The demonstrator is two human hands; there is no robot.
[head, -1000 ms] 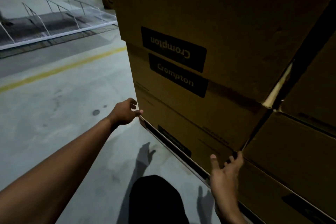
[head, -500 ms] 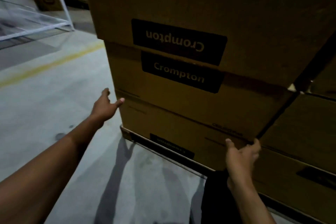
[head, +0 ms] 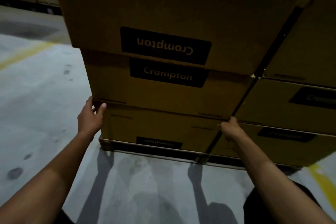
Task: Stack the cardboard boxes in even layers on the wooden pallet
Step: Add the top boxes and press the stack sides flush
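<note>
Head view: left hand [head: 90, 118] is curling round the left corner of the bottom box [head: 160, 127], right hand [head: 230, 131] gripping its right corner; the box is lying lengthwise between them, sitting on the wooden pallet [head: 107, 146] front edge.

A: What's stacked at twelve o'clock?

B: Three brown cardboard boxes in one column. The top box [head: 172, 20] carries a black Crompton label printed upside down; the middle box [head: 163, 89] has the same label upright, just under it.

A: And the lowest?

B: The bottom box [head: 160, 129] sits on the wooden pallet [head: 107, 144], its small dark label inverted too. The middle box overhangs it slightly at nine o'clock.

A: Anything at three o'clock?

B: A second column of boxes [head: 291, 107], with a narrow dark gap between the two columns.
</note>
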